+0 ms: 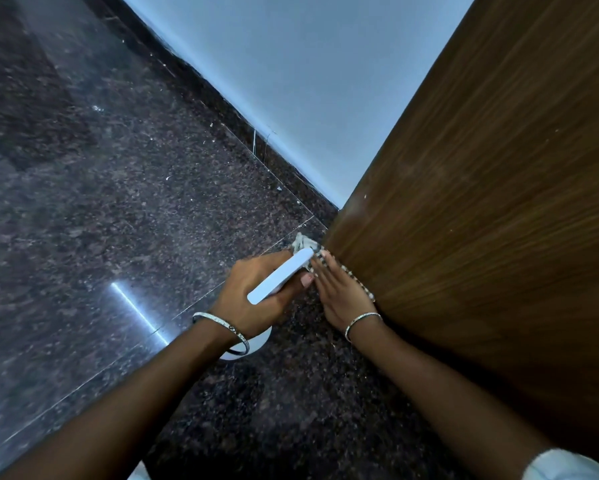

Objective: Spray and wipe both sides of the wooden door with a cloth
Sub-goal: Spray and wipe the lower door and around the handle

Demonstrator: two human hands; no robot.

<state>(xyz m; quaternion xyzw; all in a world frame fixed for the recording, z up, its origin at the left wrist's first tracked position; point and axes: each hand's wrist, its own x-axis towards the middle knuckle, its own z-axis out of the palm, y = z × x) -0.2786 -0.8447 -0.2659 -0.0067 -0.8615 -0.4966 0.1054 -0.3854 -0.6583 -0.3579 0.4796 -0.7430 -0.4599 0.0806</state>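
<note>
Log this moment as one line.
phase: wipe | left hand: holds spray bottle | right hand: flat, presses cloth on wooden door near floor

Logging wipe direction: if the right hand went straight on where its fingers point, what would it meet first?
Probably the cloth, bunched just ahead of the right hand by the wooden door; whether they touch is unclear.
</note>
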